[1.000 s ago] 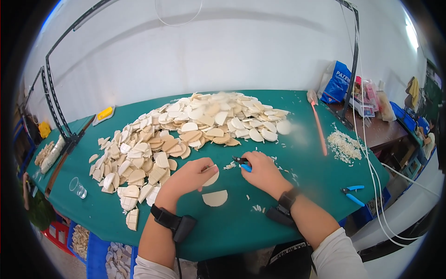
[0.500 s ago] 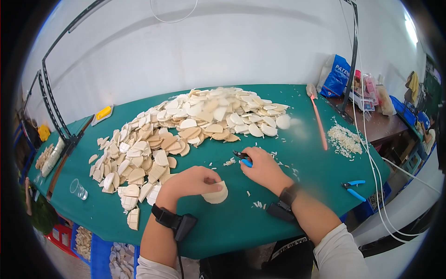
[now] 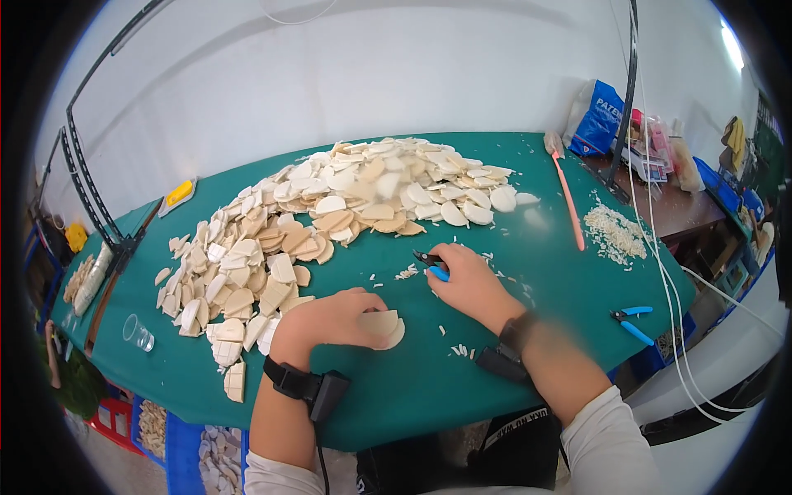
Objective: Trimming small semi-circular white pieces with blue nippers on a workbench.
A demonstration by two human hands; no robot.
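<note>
My left hand (image 3: 334,320) is closed on flat cream half-round pieces (image 3: 384,327), which overlap and rest low over the green table near its front. My fingers partly cover them. To its right, my right hand (image 3: 469,283) grips small nippers (image 3: 431,262) with blue handles and dark jaws. The jaws point left, apart from the pieces in my left hand. Beyond both hands spreads a large heap of similar flat pieces (image 3: 330,221), white to tan, many with straight scored lines.
Small white slivers (image 3: 615,233) lie piled at the right. An orange-handled brush (image 3: 568,198) and another pair of blue-handled nippers (image 3: 633,322) lie there too. A clear cup (image 3: 140,334) stands at the left. Blue bins (image 3: 183,454) sit below the front edge. White cables (image 3: 660,289) hang at the right.
My left hand has turned, and the piece in it now shows as overlapping half-rounds with a straight edge upward. My right hand keeps the nippers nearly in place. The view has shifted slightly.
</note>
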